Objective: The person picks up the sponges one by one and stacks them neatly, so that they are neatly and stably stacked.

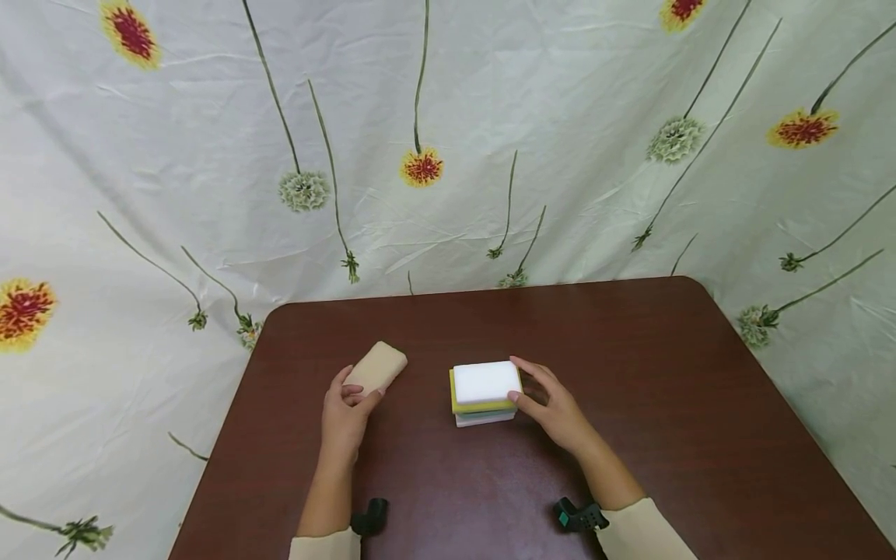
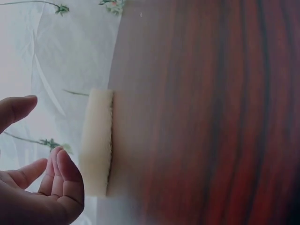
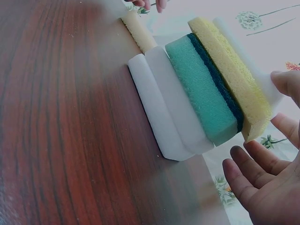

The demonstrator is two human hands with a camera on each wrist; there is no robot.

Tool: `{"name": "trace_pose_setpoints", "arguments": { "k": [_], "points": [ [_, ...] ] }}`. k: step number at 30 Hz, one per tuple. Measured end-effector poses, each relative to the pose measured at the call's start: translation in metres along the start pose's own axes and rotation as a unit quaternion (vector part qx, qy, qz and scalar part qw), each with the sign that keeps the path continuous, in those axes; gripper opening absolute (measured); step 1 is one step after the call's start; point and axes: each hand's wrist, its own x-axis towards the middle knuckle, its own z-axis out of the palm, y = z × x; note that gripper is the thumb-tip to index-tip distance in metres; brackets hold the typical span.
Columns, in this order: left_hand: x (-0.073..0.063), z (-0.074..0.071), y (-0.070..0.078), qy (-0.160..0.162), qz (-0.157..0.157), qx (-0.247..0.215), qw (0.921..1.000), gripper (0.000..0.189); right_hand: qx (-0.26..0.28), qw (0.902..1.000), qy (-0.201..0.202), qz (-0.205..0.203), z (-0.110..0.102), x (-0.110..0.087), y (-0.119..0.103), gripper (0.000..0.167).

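Toward the left of the table, a beige sponge [image 1: 381, 365] lies flat. My left hand [image 1: 346, 408] hovers right over its near end, and in the left wrist view the loosely bent fingers [image 2: 70, 176] hold nothing. In the middle stands a stack of sponges: two white sponges [image 3: 164, 103] at the bottom, a green sponge [image 3: 201, 89] with a dark scouring layer, then a yellow sponge [image 3: 229, 75]. On top lies a white sponge [image 1: 486, 381]. The thumb and index finger of my right hand [image 1: 553, 404] pinch its right end; the other fingers are spread beside the stack.
The brown table [image 1: 630, 342] has rounded far corners. Behind it hangs a pale cloth [image 1: 462, 93] printed with flowers. Both wrists wear dark camera straps, the right strap [image 1: 581, 515] near the front of the table.
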Motion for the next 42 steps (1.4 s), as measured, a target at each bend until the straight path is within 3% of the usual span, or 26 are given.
{"name": "trace_pose_setpoints", "arguments": {
  "k": [15, 25, 42],
  "points": [
    [0.015, -0.018, -0.013, -0.018, -0.029, 0.051, 0.9981, 0.089, 0.004, 1.0000, 0.001, -0.003, -0.002, 0.001, 0.000, 0.056],
    [0.022, -0.026, -0.014, -0.069, -0.052, 0.053, 0.9949, 0.095, 0.002, 1.0000, 0.000, -0.005, -0.002, 0.001, -0.001, 0.056],
    [0.024, -0.025, -0.016, -0.081, -0.055, 0.061, 0.9934, 0.095, 0.005, 1.0000, -0.002, 0.003, -0.002, 0.001, -0.001, 0.056]
  ]
}}
